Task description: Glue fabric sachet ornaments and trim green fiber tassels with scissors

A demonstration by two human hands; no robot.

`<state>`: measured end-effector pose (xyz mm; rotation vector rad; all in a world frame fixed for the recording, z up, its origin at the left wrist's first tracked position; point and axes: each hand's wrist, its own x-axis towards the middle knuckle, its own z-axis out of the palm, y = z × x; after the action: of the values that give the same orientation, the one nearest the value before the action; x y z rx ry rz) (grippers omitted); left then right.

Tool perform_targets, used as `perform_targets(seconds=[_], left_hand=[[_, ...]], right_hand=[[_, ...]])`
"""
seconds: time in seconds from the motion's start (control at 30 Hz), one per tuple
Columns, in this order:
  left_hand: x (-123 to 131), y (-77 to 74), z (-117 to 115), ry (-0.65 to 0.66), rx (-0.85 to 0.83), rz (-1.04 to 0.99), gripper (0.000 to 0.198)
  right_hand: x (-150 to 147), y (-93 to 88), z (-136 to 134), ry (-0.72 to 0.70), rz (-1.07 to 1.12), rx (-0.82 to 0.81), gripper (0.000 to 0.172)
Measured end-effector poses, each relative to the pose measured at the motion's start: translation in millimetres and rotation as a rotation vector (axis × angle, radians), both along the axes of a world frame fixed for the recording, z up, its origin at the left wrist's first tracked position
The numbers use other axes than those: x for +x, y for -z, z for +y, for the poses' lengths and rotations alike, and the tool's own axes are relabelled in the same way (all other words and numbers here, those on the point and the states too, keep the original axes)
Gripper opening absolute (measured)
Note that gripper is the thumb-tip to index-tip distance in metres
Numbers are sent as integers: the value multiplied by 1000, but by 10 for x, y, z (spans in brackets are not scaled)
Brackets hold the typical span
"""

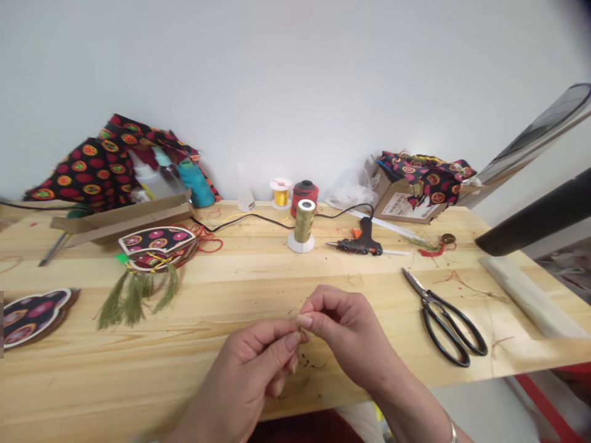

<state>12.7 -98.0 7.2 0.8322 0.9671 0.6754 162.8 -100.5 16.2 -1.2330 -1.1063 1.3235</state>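
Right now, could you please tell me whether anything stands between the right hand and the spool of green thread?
Nothing visible does: only the tabletop shows between the right hand and the spool of green thread. The glue gun and the scissors both lie to the right, outside that path.

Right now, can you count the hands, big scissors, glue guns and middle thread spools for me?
Hands: 2 (left hand, right hand)
Scissors: 1 pair
Glue gun: 1
Middle spools: 3 (olive spool, yellow spool, red spool)
Total: 7
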Motion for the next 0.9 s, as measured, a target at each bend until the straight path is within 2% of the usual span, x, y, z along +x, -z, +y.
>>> perform_targets(seconds=[0.17,0.3,0.37,0.47,0.6,0.77,0.9], left_hand=[[-47,19,14,-34,87,39,15],[-114,23,45,-162,241,65,8],[-125,6,60,-240,287,52,8],[-105,-28,75,-313,265,18,5],[-69,-53,90,-343,224,-53,6],[-118,-34,124,-349,106,-129,20],[-171,-3,148,-351,92,-183,13]], right_hand=[[5,14,21,4,-32,73,13],[44,54,45,144,-98,129,16],[41,75,46,169,-70,126,16],[-33,95,31,70,21,141,26],[-222,107,3,-95,168,136,33],[-339,108,-12,-157,154,127,19],[-281,87,-4,-106,61,89,20]])
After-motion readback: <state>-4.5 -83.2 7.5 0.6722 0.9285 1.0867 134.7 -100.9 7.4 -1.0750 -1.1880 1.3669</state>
